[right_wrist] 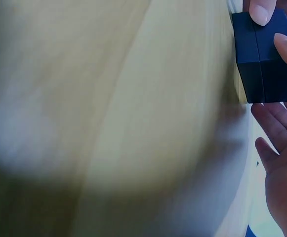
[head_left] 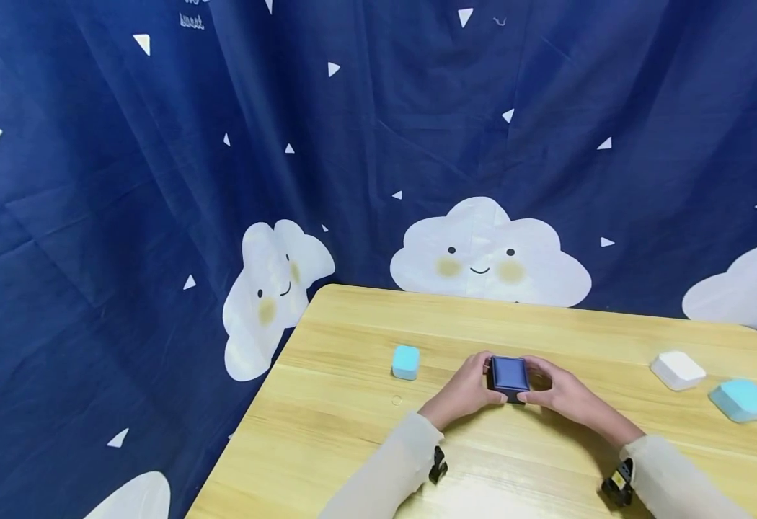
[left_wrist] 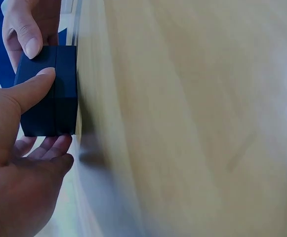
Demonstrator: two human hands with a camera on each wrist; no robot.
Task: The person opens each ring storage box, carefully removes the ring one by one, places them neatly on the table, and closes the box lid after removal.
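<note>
A small dark blue jewelry box [head_left: 510,375] sits on the table between both hands, its top face showing. Around its left side the left hand [head_left: 464,393] grips it, thumb on the near face. From the right, the right hand [head_left: 567,396] holds it too, its thumb close to the other thumb. In the left wrist view a seam runs round the box [left_wrist: 64,103], which looks closed. The right wrist view shows the same seam on the box [right_wrist: 262,74], with fingers along its side. Parts of the fingers are hidden behind it.
On the wooden table [head_left: 326,418], a light blue block [head_left: 406,362] stands left of the hands. Farther right are a white block [head_left: 678,370] and another light blue block [head_left: 743,400]. A dark blue curtain [head_left: 417,108] with clouds hangs behind the table.
</note>
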